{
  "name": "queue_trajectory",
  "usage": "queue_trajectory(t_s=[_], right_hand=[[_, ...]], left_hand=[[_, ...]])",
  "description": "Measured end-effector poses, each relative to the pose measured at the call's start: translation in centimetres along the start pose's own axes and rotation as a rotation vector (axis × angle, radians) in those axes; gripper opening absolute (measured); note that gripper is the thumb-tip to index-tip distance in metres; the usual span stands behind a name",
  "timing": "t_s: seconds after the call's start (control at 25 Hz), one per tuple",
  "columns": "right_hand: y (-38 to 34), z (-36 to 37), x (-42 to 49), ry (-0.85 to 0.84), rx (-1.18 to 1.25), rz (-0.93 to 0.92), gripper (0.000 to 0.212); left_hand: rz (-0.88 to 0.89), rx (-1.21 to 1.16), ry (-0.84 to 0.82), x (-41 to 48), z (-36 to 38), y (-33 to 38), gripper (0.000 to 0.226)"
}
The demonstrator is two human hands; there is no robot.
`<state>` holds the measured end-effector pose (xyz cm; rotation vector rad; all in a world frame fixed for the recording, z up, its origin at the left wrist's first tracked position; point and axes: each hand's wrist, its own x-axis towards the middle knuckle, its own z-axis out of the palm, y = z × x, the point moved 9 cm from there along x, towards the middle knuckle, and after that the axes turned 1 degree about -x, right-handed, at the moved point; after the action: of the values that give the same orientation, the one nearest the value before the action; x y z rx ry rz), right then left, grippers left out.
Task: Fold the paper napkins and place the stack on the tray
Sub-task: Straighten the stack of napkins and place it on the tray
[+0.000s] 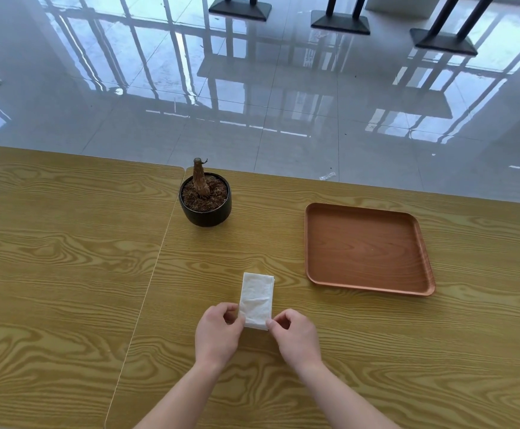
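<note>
Pinching the near corners of the folded napkin (257,300), the left hand (220,331) and right hand (296,334) hold it near the tabletop's (67,274) near edge. Thin layers may splay or slip before reaching the empty tray (365,247), toward the far right.

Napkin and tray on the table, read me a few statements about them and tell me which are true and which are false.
1. Both hands pinch the near end of the white napkin. True: the left hand and the right hand each hold a near corner.
2. The tray already holds napkins. False: it holds nothing.
3. The tray lies to the right of the napkin. True.
4. The potted plant stands on the tray. False: it stands on the table, left of the tray.
5. The napkin lies in a long, narrow shape on the table. True.
</note>
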<state>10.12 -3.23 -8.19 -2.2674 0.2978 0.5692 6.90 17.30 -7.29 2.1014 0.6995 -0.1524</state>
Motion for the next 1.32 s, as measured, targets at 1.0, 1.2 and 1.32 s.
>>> queue_trajectory(t_s=[1.0, 1.2, 1.32], right_hand=[[-3.4, -3.9, 1.9, 0.062, -0.152, -0.212, 0.010], [-7.8, -3.1, 4.4, -0.031, -0.323, -0.424, 0.040], [-8.2, -1.2, 5.7, -0.148, -0.503, -0.419, 0.045]], left_hand=[[-0.346, -0.188, 0.007, -3.3, 0.8, -2.4, 0.031], [-0.587, -0.495, -0.056, -5.4, 3.4, -2.9, 0.022], [-0.669, -0.619, -0.038, -5.9, 4.3, -2.9, 0.021]])
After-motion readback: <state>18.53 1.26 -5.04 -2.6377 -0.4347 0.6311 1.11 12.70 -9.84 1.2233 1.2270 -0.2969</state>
